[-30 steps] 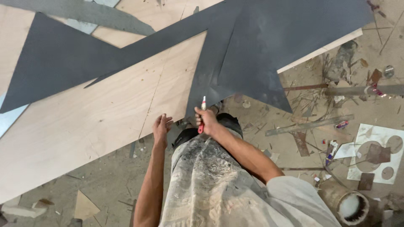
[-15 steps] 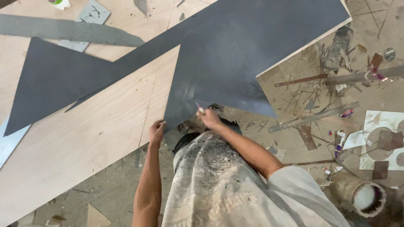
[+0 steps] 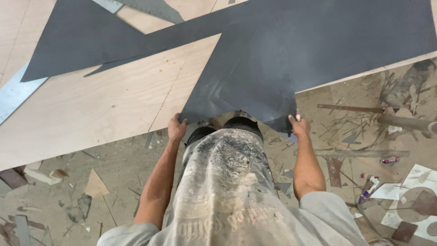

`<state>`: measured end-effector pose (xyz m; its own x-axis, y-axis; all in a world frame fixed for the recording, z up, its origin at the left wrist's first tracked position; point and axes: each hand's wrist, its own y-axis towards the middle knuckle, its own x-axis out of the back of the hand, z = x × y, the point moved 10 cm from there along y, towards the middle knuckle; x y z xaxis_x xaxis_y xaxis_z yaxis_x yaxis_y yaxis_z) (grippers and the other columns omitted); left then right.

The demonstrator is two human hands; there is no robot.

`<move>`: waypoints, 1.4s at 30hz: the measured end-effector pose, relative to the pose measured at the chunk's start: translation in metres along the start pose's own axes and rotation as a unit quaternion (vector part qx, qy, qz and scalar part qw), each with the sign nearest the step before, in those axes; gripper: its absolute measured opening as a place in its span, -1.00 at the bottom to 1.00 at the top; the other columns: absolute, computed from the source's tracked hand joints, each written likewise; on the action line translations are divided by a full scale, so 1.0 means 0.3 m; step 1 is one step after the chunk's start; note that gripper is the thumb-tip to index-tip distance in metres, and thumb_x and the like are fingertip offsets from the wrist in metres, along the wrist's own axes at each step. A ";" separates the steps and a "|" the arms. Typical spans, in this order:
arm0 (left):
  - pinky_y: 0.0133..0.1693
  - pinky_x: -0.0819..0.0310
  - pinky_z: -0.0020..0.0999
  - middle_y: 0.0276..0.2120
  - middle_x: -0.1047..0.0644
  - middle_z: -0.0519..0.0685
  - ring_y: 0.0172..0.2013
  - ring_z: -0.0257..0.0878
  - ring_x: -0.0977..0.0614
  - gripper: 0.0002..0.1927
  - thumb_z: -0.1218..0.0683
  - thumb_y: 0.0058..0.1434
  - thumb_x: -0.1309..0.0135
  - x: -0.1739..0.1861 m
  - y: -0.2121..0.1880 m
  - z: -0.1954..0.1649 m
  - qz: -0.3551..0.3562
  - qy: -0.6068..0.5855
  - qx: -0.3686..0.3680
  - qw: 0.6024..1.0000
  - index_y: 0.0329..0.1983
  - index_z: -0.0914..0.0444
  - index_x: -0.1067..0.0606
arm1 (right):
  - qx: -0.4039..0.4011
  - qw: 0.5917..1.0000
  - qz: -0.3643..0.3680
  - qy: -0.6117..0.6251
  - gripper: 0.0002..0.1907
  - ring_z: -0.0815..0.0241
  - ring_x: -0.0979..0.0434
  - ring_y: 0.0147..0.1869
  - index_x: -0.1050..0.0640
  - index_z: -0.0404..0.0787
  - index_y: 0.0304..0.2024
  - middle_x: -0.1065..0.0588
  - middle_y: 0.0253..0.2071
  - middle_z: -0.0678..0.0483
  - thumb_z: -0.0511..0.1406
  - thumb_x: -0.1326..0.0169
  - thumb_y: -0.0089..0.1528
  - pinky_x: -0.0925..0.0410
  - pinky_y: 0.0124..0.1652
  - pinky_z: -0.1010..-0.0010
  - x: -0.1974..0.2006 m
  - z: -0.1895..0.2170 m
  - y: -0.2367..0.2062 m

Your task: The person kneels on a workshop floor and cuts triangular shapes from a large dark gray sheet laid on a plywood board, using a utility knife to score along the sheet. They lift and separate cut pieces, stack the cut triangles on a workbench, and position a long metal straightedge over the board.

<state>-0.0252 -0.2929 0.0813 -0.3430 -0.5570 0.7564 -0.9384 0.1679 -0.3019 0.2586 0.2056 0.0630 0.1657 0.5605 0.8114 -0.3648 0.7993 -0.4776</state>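
The dark sheet (image 3: 282, 59) is the landmark here: a large grey, matte piece cut into angular points, lying on a pale plywood board (image 3: 91, 109) and hanging past the board's near edge. The left hand (image 3: 176, 128) is closed on the sheet's near-left corner, fingers curled under and thumb on top. The right hand (image 3: 298, 125) pinches the sheet's near-right point, and a small red-and-white tool (image 3: 298, 117) — likely a knife or marker, too small to tell — pokes up from that fist. Holding the two nearest corners, one in each hand, looks like the natural way to control such a wide, floppy piece: it keeps the near edge taut and level just above the person's dark shoes (image 3: 225, 127).

Left of the sheet, a second grey triangle (image 3: 86, 41) lies flat on the board, overlapped by a long narrow arm of the same material. At the far left a light metal strip (image 3: 18, 91) lies slanting across the board.

Below and to the right of the sheet is bare concrete floor (image 3: 114, 173) — dusty and strewn with offcuts. A small tan triangle (image 3: 95, 186) lies well to the lower left; wood sticks (image 3: 359, 152) and splinters sit to the right, with white and brown scraps (image 3: 412, 202) beyond them. The place reads as a rough workshop.
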 end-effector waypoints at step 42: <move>-0.03 -0.53 -0.02 0.07 -0.44 0.18 0.05 0.13 -0.55 0.03 0.03 -0.04 -0.42 -0.028 -0.072 0.064 0.083 0.132 -0.103 0.982 0.48 0.23 -0.17 | -0.059 0.874 0.248 0.413 -0.82 0.37 -0.36 -0.55 -0.58 -0.20 -0.21 -0.62 -0.36 0.05 -0.21 -0.12 0.32 -0.24 -0.57 0.49 -0.637 0.569 -0.497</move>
<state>-0.0013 -0.3074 0.0702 -0.4646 -0.2829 0.8391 -0.8480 0.4151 -0.3295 0.1249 -0.0579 0.0366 0.6370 0.7708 -0.0018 -0.4909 0.4039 -0.7719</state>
